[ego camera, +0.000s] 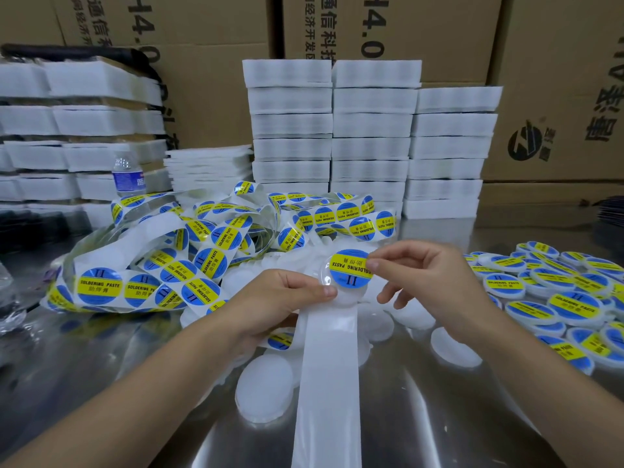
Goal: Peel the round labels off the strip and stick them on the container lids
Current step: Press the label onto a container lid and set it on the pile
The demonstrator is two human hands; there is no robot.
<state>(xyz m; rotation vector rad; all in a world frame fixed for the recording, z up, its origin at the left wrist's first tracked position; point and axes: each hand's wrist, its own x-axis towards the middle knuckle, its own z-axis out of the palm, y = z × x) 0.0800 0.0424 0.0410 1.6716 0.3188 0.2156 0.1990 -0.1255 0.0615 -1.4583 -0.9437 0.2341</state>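
Observation:
My right hand point(418, 275) pinches the edge of a round blue-and-yellow "soldering paste" label point(349, 269), lifted partly off its backing. My left hand point(270, 305) grips the white backing strip point(326, 373), thumb pressed just below the label; the bare strip hangs down toward me. A long tangle of label strip point(189, 251) lies heaped behind my left hand. Plain white round lids point(266, 383) lie scattered under and around my hands. Lids with labels on them point(570, 309) are piled at the right.
Everything rests on a shiny metal table point(439, 417). Stacks of white foam trays point(371, 136) stand at the back and left. A water bottle point(128, 173) stands at the left. Cardboard boxes point(557, 79) form the wall behind.

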